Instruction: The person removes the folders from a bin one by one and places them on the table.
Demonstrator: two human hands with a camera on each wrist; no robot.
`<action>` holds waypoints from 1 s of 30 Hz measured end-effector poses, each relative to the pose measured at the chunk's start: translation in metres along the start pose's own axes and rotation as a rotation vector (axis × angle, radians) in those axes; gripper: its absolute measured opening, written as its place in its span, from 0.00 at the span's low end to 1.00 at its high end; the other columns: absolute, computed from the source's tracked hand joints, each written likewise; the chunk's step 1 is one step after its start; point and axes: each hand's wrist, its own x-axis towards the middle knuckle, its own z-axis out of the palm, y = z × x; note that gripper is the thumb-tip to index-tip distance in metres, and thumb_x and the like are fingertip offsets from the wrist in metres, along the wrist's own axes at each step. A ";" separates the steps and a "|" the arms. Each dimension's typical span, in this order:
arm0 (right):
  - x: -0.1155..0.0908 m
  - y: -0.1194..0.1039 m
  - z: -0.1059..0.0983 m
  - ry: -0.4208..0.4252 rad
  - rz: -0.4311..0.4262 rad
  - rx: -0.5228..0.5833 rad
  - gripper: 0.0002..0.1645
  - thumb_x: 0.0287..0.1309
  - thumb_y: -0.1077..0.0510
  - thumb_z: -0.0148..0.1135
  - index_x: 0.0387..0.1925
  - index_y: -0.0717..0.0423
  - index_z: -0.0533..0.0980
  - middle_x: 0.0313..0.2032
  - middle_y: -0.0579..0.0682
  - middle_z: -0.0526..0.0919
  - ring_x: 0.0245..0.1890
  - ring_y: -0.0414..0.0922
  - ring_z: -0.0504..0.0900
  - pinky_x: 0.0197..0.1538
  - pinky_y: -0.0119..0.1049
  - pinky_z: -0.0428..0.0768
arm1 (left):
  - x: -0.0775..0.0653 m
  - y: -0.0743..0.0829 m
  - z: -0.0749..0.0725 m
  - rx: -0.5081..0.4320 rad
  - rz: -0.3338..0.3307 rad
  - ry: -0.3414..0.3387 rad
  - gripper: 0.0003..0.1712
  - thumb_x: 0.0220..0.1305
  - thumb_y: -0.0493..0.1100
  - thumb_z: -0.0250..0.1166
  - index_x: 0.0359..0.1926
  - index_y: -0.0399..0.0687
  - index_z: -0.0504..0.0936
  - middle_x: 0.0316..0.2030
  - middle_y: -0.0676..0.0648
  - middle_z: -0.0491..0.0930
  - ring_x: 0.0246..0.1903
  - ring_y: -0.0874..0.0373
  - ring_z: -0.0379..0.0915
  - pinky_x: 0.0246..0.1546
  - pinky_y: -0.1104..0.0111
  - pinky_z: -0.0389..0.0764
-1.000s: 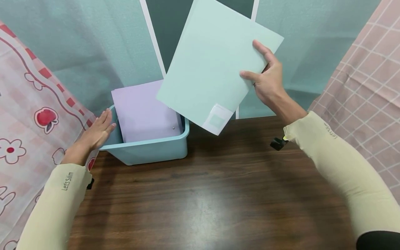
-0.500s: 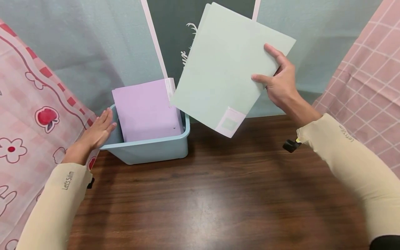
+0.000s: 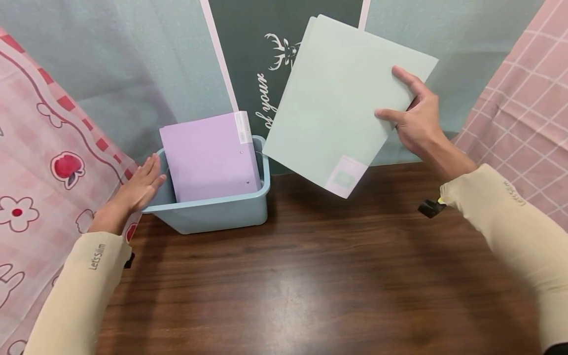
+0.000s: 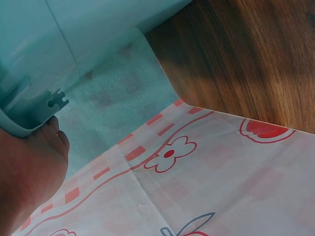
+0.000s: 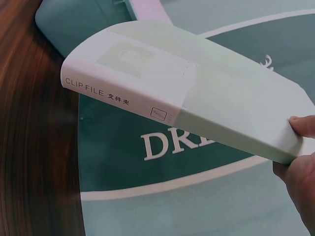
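A pale green clip file (image 3: pixel 346 103) hangs tilted in the air above the table, right of the bin. My right hand (image 3: pixel 417 111) grips it by its spine edge, thumb and forefinger on the near cover. In the right wrist view the clip file (image 5: pixel 226 93) shows its spine and a white label. A purple folder (image 3: pixel 208 158) with a label stands leaning in the blue plastic bin (image 3: pixel 213 214). At the bin's left rim rests my left hand (image 3: pixel 138 185), its fingers straight; in the left wrist view that hand (image 4: pixel 37 167) touches the bin's edge, its fingertips partly hidden.
The dark wooden table (image 3: pixel 284 276) stretches in front of the bin. A blue-green cloth (image 3: pixel 177 59) with a dark printed panel hangs behind. Pink patterned cloth (image 3: pixel 35 172) borders the left side, and pink checked cloth (image 3: pixel 514 98) the right.
My right hand has carried the clip file to the right and slightly down, away from the bin, uncovering more of the purple folder and the bin's right rim. The left hand has stayed put.
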 end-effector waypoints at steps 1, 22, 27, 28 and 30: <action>0.000 -0.001 -0.002 0.002 0.001 0.001 0.57 0.39 0.91 0.71 0.72 0.53 0.76 0.71 0.51 0.71 0.68 0.50 0.72 0.55 0.28 0.84 | 0.000 0.000 0.000 -0.001 0.003 0.004 0.45 0.85 0.60 0.33 0.82 0.37 0.22 0.82 0.34 0.18 0.82 0.34 0.16 0.80 0.44 0.23; 0.003 -0.005 -0.041 -0.014 0.039 -0.207 0.59 0.38 0.89 0.74 0.71 0.50 0.77 0.71 0.47 0.74 0.63 0.44 0.76 0.50 0.21 0.82 | 0.002 -0.001 0.001 0.004 0.011 0.009 0.44 0.86 0.58 0.33 0.82 0.37 0.23 0.82 0.34 0.19 0.82 0.35 0.16 0.80 0.43 0.23; 0.003 -0.007 -0.049 -0.029 0.061 -0.284 0.58 0.39 0.86 0.76 0.72 0.47 0.77 0.72 0.47 0.74 0.63 0.42 0.75 0.48 0.19 0.82 | 0.004 -0.002 0.001 0.006 0.012 0.000 0.43 0.86 0.55 0.33 0.81 0.35 0.23 0.82 0.32 0.20 0.82 0.33 0.16 0.80 0.43 0.23; 0.002 -0.008 -0.051 -0.033 0.069 -0.290 0.58 0.39 0.86 0.77 0.72 0.46 0.77 0.71 0.48 0.74 0.63 0.42 0.75 0.48 0.19 0.82 | 0.005 -0.002 0.001 0.006 0.011 -0.001 0.43 0.86 0.55 0.33 0.81 0.35 0.23 0.82 0.32 0.19 0.82 0.33 0.16 0.80 0.43 0.23; 0.002 -0.009 -0.054 -0.042 0.082 -0.301 0.58 0.39 0.85 0.77 0.72 0.46 0.77 0.70 0.48 0.74 0.63 0.42 0.75 0.48 0.18 0.82 | 0.005 -0.002 0.002 0.005 0.009 0.001 0.43 0.86 0.55 0.33 0.81 0.35 0.23 0.82 0.32 0.19 0.82 0.34 0.17 0.80 0.43 0.23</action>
